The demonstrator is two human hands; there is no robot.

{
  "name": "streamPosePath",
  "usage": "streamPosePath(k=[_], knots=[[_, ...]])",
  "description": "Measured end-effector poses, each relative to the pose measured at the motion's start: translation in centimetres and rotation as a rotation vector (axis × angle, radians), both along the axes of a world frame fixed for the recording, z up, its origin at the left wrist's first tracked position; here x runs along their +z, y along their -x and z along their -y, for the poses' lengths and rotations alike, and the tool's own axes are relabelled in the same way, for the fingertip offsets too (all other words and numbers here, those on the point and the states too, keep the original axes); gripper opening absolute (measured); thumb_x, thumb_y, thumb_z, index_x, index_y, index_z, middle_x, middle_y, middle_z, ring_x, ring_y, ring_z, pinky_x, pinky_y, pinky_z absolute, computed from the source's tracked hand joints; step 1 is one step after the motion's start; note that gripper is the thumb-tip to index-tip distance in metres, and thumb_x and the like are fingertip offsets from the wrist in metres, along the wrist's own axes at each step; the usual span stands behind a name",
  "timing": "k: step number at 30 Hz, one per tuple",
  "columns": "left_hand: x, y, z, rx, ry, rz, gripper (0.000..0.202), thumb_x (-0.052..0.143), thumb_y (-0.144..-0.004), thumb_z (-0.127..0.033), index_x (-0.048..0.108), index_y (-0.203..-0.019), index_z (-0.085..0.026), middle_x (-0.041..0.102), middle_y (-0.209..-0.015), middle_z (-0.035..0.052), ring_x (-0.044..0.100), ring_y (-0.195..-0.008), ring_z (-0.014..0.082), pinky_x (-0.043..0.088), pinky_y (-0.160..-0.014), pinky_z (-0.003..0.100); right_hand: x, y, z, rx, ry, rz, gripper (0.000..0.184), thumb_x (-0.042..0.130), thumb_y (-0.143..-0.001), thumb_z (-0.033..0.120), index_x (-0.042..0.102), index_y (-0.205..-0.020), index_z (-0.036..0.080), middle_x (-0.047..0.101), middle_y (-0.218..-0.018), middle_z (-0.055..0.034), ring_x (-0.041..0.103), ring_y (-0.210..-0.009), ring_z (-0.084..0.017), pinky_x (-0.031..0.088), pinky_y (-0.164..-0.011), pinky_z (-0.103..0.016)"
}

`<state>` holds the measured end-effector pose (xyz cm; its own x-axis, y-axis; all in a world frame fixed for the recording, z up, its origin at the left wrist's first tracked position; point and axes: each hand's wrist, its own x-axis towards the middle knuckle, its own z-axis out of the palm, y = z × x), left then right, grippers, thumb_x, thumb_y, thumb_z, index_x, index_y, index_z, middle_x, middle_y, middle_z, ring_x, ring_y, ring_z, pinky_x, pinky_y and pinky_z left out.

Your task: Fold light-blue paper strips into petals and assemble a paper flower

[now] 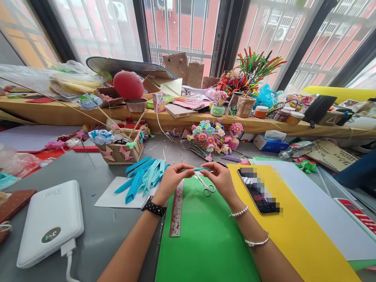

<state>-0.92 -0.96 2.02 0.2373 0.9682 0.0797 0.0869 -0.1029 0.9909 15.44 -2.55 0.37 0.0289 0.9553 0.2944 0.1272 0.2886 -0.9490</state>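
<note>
Between my left hand (175,178) and my right hand (219,178) is a thin blue paper strip (197,169), pinched at both ends over the far part of a green sheet (205,243). Small scissors (208,188) lie on the sheet just below the strip, near my right hand. A patterned ruler (176,213) rests along the sheet's left side, under my left wrist. Left of my left hand, folded blue paper pieces (143,178) are heaped on a white paper (110,196).
A white power bank (51,223) with a cable stands at the left. A phone (257,192) lies on yellow paper (305,235) at the right. Behind are a cardboard box (123,152), crocheted flowers (210,135) and a cluttered shelf with a red balloon (128,84).
</note>
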Motion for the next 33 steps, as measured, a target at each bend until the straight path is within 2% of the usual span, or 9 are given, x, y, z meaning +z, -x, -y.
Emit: streamPosePath(k=[2, 7, 15, 19, 22, 26, 29, 33], knots=[[-0.1, 0.0, 0.0, 0.004, -0.007, -0.009, 0.022, 0.063, -0.063, -0.031, 0.065, -0.077, -0.014, 0.067, -0.071, 0.0032, 0.061, -0.07, 0.0153, 0.047, -0.065, 0.023, 0.0, 0.0, 0.0, 0.011, 0.01, 0.005, 0.027, 0.066, -0.063, 0.029, 0.06, -0.086, 0.017, 0.063, -0.084, -0.0048, 0.061, -0.07, -0.016, 0.049, -0.062, -0.026], [-0.2, 0.1, -0.2, -0.006, -0.118, -0.154, 0.021, 0.061, -0.064, -0.033, 0.066, -0.076, -0.016, 0.067, -0.076, 0.0033, 0.06, -0.072, 0.016, 0.045, -0.066, 0.023, 0.0, -0.1, 0.1, 0.011, 0.018, 0.011, 0.017, 0.063, -0.065, 0.03, 0.06, -0.074, 0.016, 0.061, -0.061, -0.001, 0.058, -0.055, -0.013, 0.047, -0.052, -0.024], [-0.6, 0.3, -0.3, 0.014, -0.35, -0.347, 0.017, 0.057, -0.069, -0.033, 0.068, -0.075, -0.021, 0.069, -0.078, 0.0031, 0.06, -0.074, 0.0172, 0.043, -0.069, 0.025, 0.0, 0.0, 0.2, -0.03, 0.041, 0.098, 0.019, 0.064, -0.063, 0.035, 0.061, -0.066, 0.016, 0.06, -0.053, -0.0014, 0.057, -0.048, -0.014, 0.046, -0.047, -0.024], [-0.8, 0.5, -0.4, -0.01, -0.487, -0.582, 0.014, 0.056, -0.07, -0.028, 0.068, -0.074, -0.024, 0.068, -0.078, 0.003, 0.059, -0.075, 0.0183, 0.041, -0.069, 0.026, -0.3, -0.1, 0.1, -0.002, 0.047, 0.186, 0.017, 0.064, -0.064, 0.034, 0.061, -0.062, 0.017, 0.059, -0.051, -0.0014, 0.054, -0.046, -0.013, 0.045, -0.045, -0.023], [-0.8, 0.5, -0.3, -0.019, -0.534, -0.715, 0.016, 0.053, -0.072, -0.025, 0.068, -0.076, -0.023, 0.067, -0.08, 0.0042, 0.059, -0.075, 0.0185, 0.039, -0.068, 0.026, -0.5, -0.3, -0.1, 0.013, 0.05, 0.179, 0.016, 0.064, -0.063, 0.033, 0.062, -0.065, 0.017, 0.06, -0.054, -0.0015, 0.055, -0.048, -0.013, 0.045, -0.046, -0.023], [-0.7, 0.3, -0.1, -0.013, -0.476, -0.626, 0.016, 0.053, -0.072, -0.027, 0.068, -0.074, -0.021, 0.067, -0.077, 0.0041, 0.058, -0.072, 0.0174, 0.04, -0.067, 0.025, -0.2, -0.3, -0.3, 0.013, 0.115, 0.001, 0.022, 0.065, -0.061, 0.034, 0.06, -0.07, 0.015, 0.06, -0.058, -0.0017, 0.056, -0.053, -0.014, 0.045, -0.047, -0.024], [-0.9, -0.1, -0.1, -0.059, -0.344, -0.441, 0.016, 0.055, -0.069, -0.03, 0.067, -0.072, -0.019, 0.067, -0.075, 0.0037, 0.059, -0.07, 0.0164, 0.041, -0.066, 0.024, 0.1, -0.4, -0.3, -0.006, 0.128, -0.085, 0.022, 0.064, -0.061, 0.035, 0.06, -0.067, 0.014, 0.057, -0.055, -0.0001, 0.053, -0.051, -0.012, 0.043, -0.047, -0.023], [-1.3, -0.6, 0.0, -0.136, -0.19, -0.262, 0.022, 0.057, -0.066, -0.036, 0.065, -0.07, -0.016, 0.066, -0.072, 0.0031, 0.057, -0.068, 0.0158, 0.042, -0.063, 0.023, 0.2, -0.5, -0.2, -0.04, 0.108, -0.111, 0.021, 0.065, -0.061, 0.036, 0.061, -0.065, 0.015, 0.057, -0.061, 0.0002, 0.049, -0.053, -0.01, 0.041, -0.049, -0.022]])
